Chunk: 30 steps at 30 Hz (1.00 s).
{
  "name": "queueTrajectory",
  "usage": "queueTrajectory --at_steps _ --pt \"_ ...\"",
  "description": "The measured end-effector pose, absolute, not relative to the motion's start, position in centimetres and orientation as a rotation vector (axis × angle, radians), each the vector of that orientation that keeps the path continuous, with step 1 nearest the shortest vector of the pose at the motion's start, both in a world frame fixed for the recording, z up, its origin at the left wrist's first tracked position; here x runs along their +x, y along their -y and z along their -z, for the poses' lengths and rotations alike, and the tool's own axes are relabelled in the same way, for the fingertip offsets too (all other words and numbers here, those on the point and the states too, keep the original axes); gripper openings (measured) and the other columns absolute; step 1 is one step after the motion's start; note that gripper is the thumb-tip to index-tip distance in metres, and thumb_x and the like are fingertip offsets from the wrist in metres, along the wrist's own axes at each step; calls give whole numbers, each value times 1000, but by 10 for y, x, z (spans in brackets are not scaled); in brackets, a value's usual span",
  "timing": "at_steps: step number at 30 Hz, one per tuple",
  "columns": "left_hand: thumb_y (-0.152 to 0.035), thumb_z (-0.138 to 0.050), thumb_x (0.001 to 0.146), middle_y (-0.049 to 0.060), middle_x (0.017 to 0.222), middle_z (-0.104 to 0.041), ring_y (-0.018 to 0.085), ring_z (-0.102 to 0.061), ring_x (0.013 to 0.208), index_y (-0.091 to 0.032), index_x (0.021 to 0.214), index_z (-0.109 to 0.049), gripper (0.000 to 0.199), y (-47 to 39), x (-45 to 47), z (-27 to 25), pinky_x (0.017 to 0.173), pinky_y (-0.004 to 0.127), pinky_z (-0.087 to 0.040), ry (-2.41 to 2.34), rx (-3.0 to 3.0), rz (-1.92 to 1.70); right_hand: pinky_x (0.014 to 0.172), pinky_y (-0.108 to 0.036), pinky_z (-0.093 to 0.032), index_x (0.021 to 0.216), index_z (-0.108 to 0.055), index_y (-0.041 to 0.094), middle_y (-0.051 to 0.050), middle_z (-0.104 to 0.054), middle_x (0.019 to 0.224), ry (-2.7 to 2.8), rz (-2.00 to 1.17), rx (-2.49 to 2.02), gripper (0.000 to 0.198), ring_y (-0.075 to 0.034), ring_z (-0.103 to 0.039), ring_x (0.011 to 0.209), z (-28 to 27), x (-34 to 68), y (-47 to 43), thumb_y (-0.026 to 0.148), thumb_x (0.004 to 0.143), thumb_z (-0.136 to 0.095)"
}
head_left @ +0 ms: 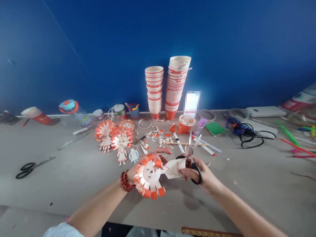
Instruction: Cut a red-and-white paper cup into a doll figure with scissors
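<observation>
My left hand (160, 153) is closed on a paper doll (151, 173) with a drawn face and a ring of curled orange-and-white strips. Its white paper dress (174, 168), marked with red lines, extends to the right. My right hand (206, 175) has black-handled scissors (191, 146) in it, their blades parted and pointing up and away. The thumb and fingers of that hand also touch the dress's far end. Left of my hands lie similar finished-looking paper dolls (121, 143) and a small blue-outlined paper dress (134, 155).
Two tall stacks of paper cups (154, 89) stand against the blue wall. Paper scraps (161, 140), markers (179, 142) and a cup of scraps (187, 125) lie ahead. Another pair of scissors (28, 168) is at left. A glue gun (237, 126) with a black cord sits right.
</observation>
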<state>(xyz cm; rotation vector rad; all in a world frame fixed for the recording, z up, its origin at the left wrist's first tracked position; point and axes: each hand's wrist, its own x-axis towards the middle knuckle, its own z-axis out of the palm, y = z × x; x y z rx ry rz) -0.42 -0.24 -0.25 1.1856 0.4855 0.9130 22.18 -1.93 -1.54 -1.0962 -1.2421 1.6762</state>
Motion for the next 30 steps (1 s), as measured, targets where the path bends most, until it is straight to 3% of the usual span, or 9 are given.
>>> queueTrajectory --at_steps 2,4,6,9,12,18,25,30 --pt "-46 -69 66 15 119 -54 24 -57 87 -15 82 -67 35 3 -3 3 77 39 -45 -421 1108 -868 48 -22 -38 73 -54 17 2 -53 62 1236 -1636 -1079 30 -11 -45 51 13 228 16 37 64 -75" --pt "-36 -63 76 14 109 -59 21 -59 83 -14 83 -66 23 3 -1 5 76 36 -46 -426 1001 -837 47 -20 -33 73 -55 17 3 -52 61 1258 -1598 -1046 29 -10 -43 52 8 235 12 36 65 -75" --pt "-41 -53 84 13 94 -62 21 -59 82 -12 86 -65 31 2 1 8 73 33 -46 -442 927 -774 50 -21 -34 74 -56 16 2 -53 63 1304 -1602 -982 29 -11 -44 56 4 240 9 35 63 -76" --pt "-47 -59 80 10 87 -61 19 -58 79 -12 92 -62 37 2 2 13 69 29 -45 -517 973 -627 51 -21 -32 77 -56 16 3 -50 63 1355 -1618 -966 31 -10 -42 56 3 242 8 34 63 -77" --pt "-32 -72 72 4 83 -60 14 -55 75 -14 89 -61 26 3 1 12 70 25 -43 -614 1149 -494 52 -21 -32 82 -55 16 3 -50 66 1382 -1586 -978 33 -10 -42 57 10 240 10 33 63 -77" --pt "-30 -66 77 1 73 -59 12 -52 66 -13 81 -65 17 5 1 0 63 22 -41 -737 1427 -351 52 -21 -35 83 -57 17 2 -52 68 1453 -1477 -1022 28 -11 -44 58 11 232 16 30 67 -76" --pt "-28 -64 79 7 96 -67 19 -61 86 -16 103 -64 27 11 5 2 76 28 -48 -817 1284 -681 60 -25 -44 92 -56 18 -5 -60 82 1498 -1116 -1139 26 -17 -54 69 5 236 13 41 80 -61" --pt "-27 -63 79 7 91 -69 19 -62 83 -16 99 -66 23 11 1 2 76 29 -50 -849 1180 -910 46 -22 -32 67 -53 19 1 -51 56 2034 -789 -1372 24 -12 -41 49 11 239 9 39 77 -61"
